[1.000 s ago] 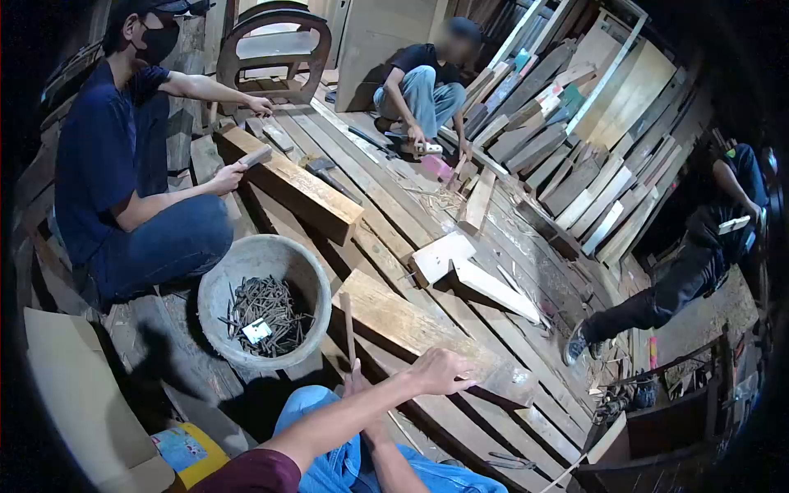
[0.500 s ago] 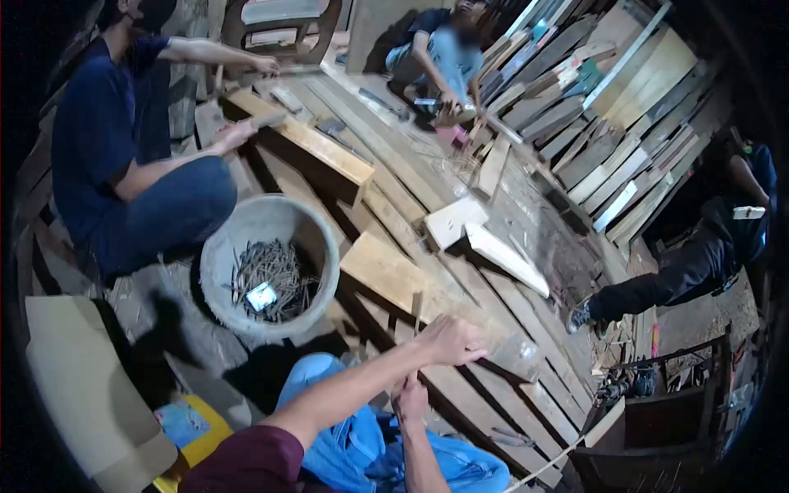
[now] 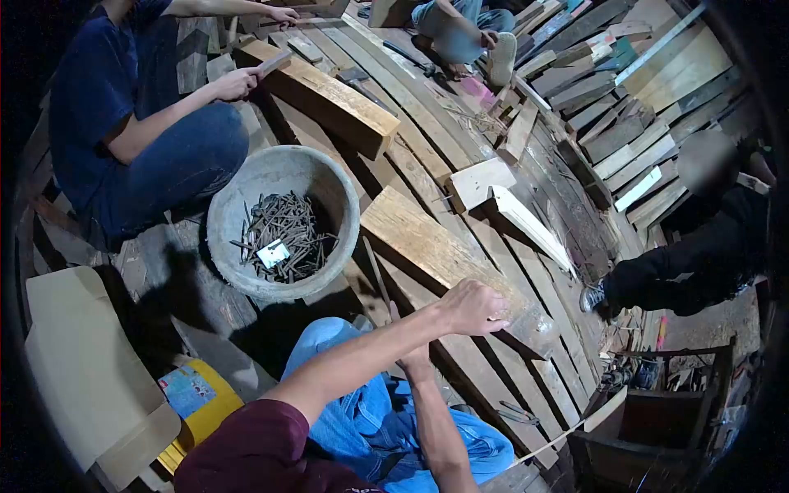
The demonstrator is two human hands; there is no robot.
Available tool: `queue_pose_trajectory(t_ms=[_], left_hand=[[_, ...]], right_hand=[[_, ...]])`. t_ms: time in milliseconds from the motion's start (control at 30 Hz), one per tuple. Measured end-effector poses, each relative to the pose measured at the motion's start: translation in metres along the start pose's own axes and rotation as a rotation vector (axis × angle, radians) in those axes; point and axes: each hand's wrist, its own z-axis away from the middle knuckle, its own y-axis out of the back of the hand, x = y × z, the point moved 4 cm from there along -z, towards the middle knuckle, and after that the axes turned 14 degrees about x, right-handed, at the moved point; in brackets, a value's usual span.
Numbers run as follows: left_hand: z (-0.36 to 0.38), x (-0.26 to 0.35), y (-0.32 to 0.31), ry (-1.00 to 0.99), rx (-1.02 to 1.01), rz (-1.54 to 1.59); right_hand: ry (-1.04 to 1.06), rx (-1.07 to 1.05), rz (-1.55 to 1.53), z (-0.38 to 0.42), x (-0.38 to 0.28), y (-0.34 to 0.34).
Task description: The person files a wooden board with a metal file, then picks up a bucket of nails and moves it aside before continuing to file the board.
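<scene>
My left hand (image 3: 474, 308) is closed in a fist over the near part of a thick wooden beam (image 3: 436, 246); anything inside the fist is hidden. Below my left forearm, my right hand (image 3: 414, 358) is partly covered, its fingers wrapped round the lower end of a thin, dark stick-like piece (image 3: 377, 271). That piece leans up and leftward alongside the beam. Close by on the left stands a round grey tub (image 3: 220, 238) holding many thin, dark, nail-like pieces (image 3: 288, 226) and a small whitish object (image 3: 273, 254).
At upper left, a seated person (image 3: 156, 148) holds a flat piece over another beam (image 3: 329, 103). Others sit at the top and right. Pale boards (image 3: 530, 226) lie beyond my beam. Cardboard (image 3: 90, 370) and a yellow container (image 3: 205, 403) are at lower left; a dark wooden frame (image 3: 657, 353) lower right.
The view has shifted, so the tub and beam sit higher. The stick in my right hand now tilts left and shows more length. My left fist remains at the beam.
</scene>
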Motion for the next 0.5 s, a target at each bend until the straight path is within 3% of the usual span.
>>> queue_pose_trajectory(t_ms=[167,200,333,500], left_hand=[[-0.004,0.002,-0.002,0.001,0.082,0.070],[-0.003,0.003,-0.002,0.003,0.079,0.077],[-0.001,0.004,0.000,0.003,0.116,0.100],[-0.002,0.005,-0.001,0.016,-0.014,0.029]], right_hand=[[0.069,-0.047,-0.037,-0.004,0.011,0.014],[-0.012,-0.142,-0.015,-0.004,0.014,0.013],[-0.273,-0.079,-0.199,-0.007,0.023,0.022],[-0.292,-0.130,-0.025,0.035,0.037,0.035]])
